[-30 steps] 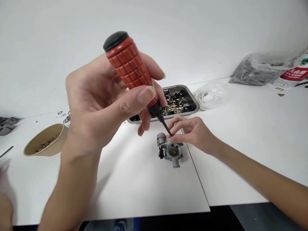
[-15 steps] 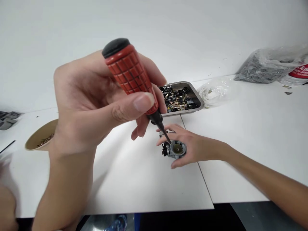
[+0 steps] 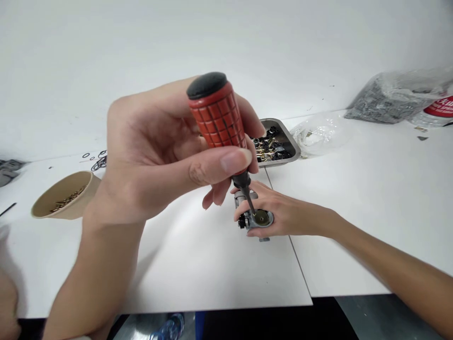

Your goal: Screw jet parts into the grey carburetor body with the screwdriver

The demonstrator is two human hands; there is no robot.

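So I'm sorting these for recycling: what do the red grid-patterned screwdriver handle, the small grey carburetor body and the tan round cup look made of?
Red grid-patterned screwdriver handle: likely matte plastic or rubber, with moulded grooves and a black cap.
Small grey carburetor body: apparently cast metal, dull silver-grey sheen.
Tan round cup: probably paper, with a thin matte wall.

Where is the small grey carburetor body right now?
In the head view, the carburetor body sits on the white table, centre-right, gripped by the right hand, with the screwdriver tip in it, before the metal tray.
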